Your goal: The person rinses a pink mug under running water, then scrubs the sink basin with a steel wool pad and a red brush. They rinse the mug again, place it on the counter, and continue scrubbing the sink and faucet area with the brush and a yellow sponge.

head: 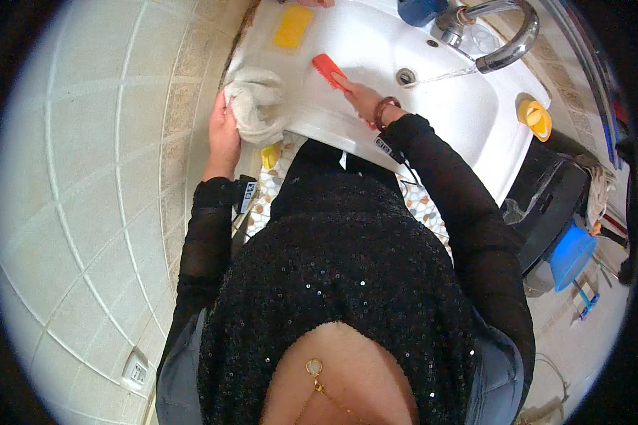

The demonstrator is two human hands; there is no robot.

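Note:
A bunched off-white cloth [258,109] is held in my left hand [225,133] at the left end of the white washbasin [361,139]. My right hand [362,100], with a reddish-brown bracelet at the wrist, grips a red comb [327,71] over the basin's left part; its toothed end points up and left, and part of its length is hidden under the fingers. Water runs from the curved chrome faucet [510,56] towards the drain [405,77]. A yellow bar, perhaps soap or a sponge [292,26], lies on the basin's upper left ledge.
A dark blue container [421,10] and a clear glass [484,38] stand by the faucet. A yellow-orange holder [536,118] sits at the basin's right rim. Right of the basin are a black bin-like object [550,196] and a blue basin [573,257]. A tiled wall [85,159] rises on the left.

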